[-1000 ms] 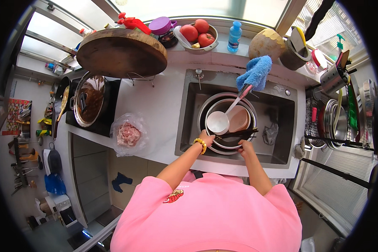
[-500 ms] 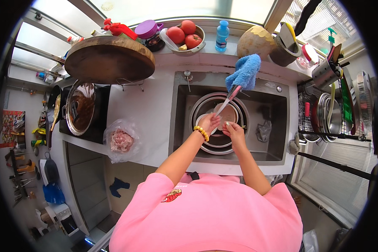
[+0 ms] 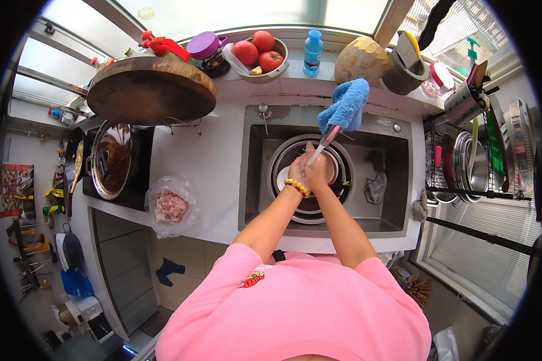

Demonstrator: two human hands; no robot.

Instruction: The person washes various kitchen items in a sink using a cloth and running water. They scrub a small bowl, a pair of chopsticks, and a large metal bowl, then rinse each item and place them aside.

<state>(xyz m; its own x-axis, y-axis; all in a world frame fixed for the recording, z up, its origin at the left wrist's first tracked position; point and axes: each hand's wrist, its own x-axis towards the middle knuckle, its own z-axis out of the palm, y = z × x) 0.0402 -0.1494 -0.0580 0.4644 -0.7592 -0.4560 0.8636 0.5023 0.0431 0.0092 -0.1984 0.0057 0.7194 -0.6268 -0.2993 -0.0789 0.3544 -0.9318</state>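
Steel bowl (image 3: 310,180) half hidden; left hand (image 3: 298,169), right hand (image 3: 317,171) gripping ladle (image 3: 320,146).

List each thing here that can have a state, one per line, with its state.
left hand: over the sink basin, pressed against the right hand
right hand: gripping the knife
knife: held, blade tilted up
basin: in the sink
blue cloth: draped over the tap
bag of meat: open, on the counter
wok: on the stove, uncovered
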